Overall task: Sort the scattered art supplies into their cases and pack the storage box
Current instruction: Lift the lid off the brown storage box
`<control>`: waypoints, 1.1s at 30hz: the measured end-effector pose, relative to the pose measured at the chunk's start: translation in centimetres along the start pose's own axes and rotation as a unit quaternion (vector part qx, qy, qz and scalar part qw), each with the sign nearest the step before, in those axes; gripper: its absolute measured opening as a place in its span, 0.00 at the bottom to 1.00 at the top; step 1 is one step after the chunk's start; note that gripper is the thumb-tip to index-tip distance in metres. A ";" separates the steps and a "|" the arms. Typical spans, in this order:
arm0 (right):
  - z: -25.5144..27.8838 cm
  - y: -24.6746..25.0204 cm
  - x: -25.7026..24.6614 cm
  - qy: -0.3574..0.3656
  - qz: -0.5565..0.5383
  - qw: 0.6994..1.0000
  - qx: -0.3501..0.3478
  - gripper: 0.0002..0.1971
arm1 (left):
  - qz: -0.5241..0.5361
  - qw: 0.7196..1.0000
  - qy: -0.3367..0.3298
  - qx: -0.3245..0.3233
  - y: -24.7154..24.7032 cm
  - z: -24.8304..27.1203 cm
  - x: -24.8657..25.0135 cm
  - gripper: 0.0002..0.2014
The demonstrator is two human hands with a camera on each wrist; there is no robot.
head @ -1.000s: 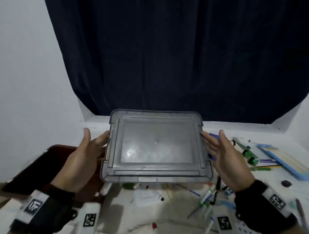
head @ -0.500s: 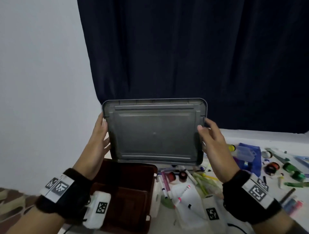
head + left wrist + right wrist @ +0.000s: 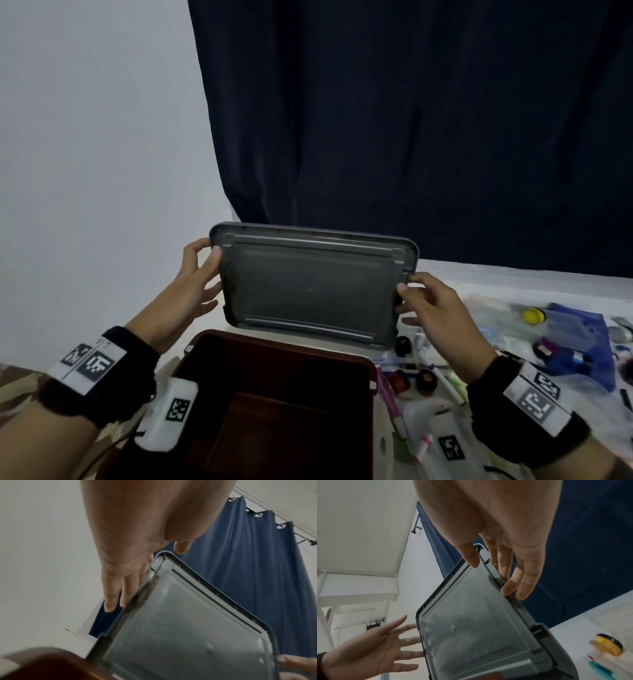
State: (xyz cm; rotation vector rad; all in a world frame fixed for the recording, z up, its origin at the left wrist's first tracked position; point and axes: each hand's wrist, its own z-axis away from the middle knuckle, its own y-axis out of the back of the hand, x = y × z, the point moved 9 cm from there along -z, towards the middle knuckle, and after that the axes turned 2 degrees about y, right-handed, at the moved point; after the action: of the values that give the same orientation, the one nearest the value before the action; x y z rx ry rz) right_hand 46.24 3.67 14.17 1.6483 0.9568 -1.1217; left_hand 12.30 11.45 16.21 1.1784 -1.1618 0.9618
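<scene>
Room: white wall at left, one dark navy curtain (image 3: 411, 120) hanging in folds behind; white table (image 3: 479, 277) below.
Left grip: left hand (image 3: 191, 277) holds the lid's left edge, thumb on the near face by the top corner, fingers spread along the edge and behind it.
Right grip: right hand (image 3: 435, 308) pinches the lid's right edge, thumb in front, fingers behind.
Lid: one grey translucent plastic lid (image 3: 311, 287), rectangular with rounded corners and ribbed rim, held nearly upright in the air above the far edge of the box.
Box: one dark red-brown plastic storage box (image 3: 274, 404), open, standing on the table beneath the lid.
Supplies: scattered to the right of the box; one yellow round pot (image 3: 532, 315), two red-and-black pots (image 3: 412, 380), one blue pouch (image 3: 579, 342), several markers (image 3: 390, 401), count unclear through blur.
</scene>
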 end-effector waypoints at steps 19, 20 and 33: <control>4.8 -5.4 3.9 -0.046 0.089 0.987 -0.128 0.16 | -0.208 0.957 0.137 -0.149 4.6 0.6 -7.2 0.29; 5.2 -5.5 4.0 -0.051 0.093 0.986 -0.128 0.14 | -0.210 0.955 0.137 -0.157 4.5 0.8 -7.3 0.26; 10.1 -3.5 0.2 -0.019 0.102 0.994 -0.026 0.24 | -0.268 0.945 -0.030 -0.185 4.1 2.6 -2.9 0.27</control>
State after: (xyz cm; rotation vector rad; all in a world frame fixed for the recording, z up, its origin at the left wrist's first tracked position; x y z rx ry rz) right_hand 40.43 -4.86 11.24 1.6352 0.7670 -0.9783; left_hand 7.38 9.57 14.06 1.1308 -0.9396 0.2785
